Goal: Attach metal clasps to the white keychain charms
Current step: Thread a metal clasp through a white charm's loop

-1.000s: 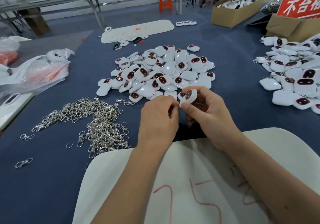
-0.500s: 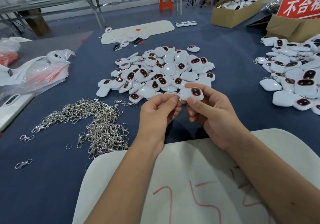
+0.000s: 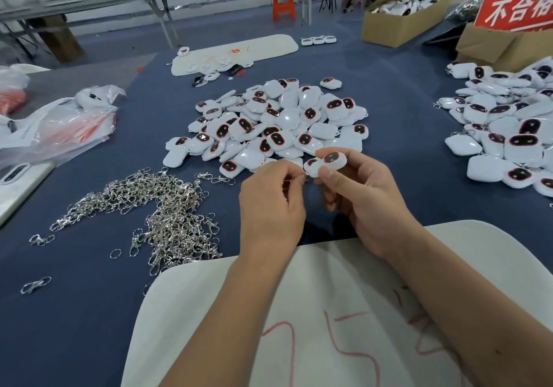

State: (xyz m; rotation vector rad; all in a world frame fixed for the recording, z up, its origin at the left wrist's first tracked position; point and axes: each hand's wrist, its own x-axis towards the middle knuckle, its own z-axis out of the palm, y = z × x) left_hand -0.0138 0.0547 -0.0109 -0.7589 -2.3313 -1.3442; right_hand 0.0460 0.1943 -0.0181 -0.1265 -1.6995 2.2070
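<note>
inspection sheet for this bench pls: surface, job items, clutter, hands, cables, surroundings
Surface: blue table cover, white board with red marks at the near edge.
Job's things: centre pile of white charms; second charm pile to the right, some with clasps on; heap of metal clasps to the left.
Clutter: plastic bags far left; stray clasp.
Hands: right hand holds one charm face up; left hand pinches a small metal piece at the charm's edge, mostly hidden.
Cables: nothing seen.
Surroundings: cardboard box of charms, red sign, orange stool.
</note>
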